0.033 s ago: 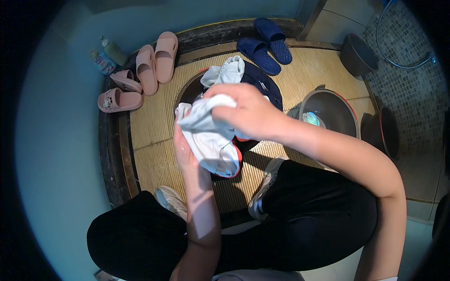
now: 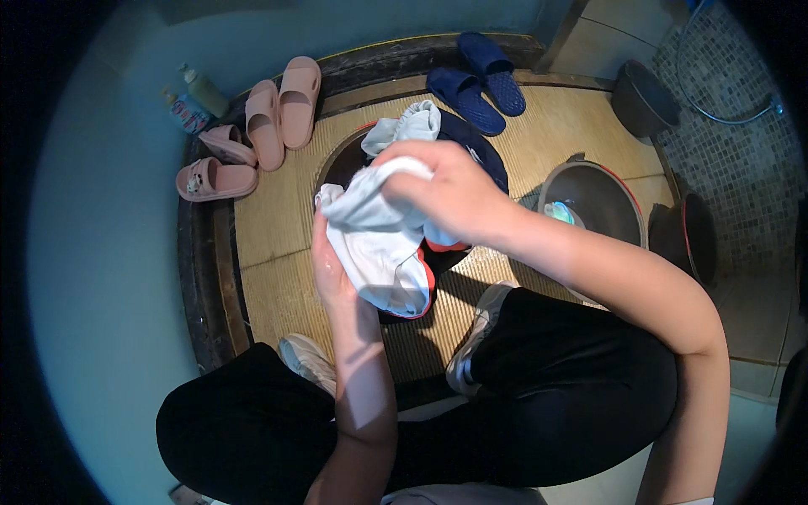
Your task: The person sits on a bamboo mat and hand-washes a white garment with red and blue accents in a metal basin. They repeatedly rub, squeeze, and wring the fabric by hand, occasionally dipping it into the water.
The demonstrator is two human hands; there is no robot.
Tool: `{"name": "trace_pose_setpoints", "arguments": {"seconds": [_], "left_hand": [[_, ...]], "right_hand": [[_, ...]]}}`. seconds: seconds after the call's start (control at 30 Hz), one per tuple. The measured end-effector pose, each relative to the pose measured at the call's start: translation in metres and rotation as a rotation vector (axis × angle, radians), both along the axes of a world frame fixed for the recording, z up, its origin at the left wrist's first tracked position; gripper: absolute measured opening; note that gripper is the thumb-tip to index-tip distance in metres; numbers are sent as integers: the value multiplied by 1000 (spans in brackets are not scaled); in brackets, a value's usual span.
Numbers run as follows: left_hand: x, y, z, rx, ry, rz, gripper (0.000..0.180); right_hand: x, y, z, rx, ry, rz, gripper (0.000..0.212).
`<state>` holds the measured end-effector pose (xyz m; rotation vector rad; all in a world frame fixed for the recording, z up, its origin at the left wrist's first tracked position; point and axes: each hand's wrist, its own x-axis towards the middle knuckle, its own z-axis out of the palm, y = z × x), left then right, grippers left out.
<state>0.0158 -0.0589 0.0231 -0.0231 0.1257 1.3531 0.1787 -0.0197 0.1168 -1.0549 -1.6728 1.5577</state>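
A white garment (image 2: 379,252) with red and blue edging hangs bunched between my hands, above a dark round basin (image 2: 335,164). My right hand (image 2: 450,189) pinches a fold at the garment's top, its fingers curled into the cloth. On the other side, my left hand (image 2: 331,268) supports the garment from the left and beneath; the cloth covers most of its fingers, and the skin looks wet. A pale grey garment (image 2: 417,124) lies heaped over the basin's far side. Beside it sits a dark navy garment (image 2: 488,158) with a small white mark.
At the right stands a grey bucket (image 2: 627,202) with a small bluish-green item (image 2: 559,213) inside. Dark bins (image 2: 644,99) stand beyond it. Navy slippers (image 2: 467,99), pink slippers (image 2: 299,101) and pump bottles (image 2: 204,93) line the wall. A shower hose (image 2: 686,80) hangs far right.
My right hand has shifted slightly up and to the right, drawing the top fold of the white garment with it. My left hand stays in nearly the same place.
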Motion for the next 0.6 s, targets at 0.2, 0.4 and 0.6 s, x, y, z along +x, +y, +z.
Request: {"name": "trace_pose_setpoints", "arguments": {"seconds": [0.2, 0.4, 0.6], "left_hand": [[9, 2, 5, -126, 134, 9, 33], [21, 10, -13, 392, -34, -153, 33], [27, -12, 26, -212, 348, 108, 31]], "right_hand": [[-17, -13, -15, 763, -9, -86, 34], [-28, -32, -37, 1096, -341, 575, 19], [-25, -8, -27, 1512, -400, 166, 19]]}}
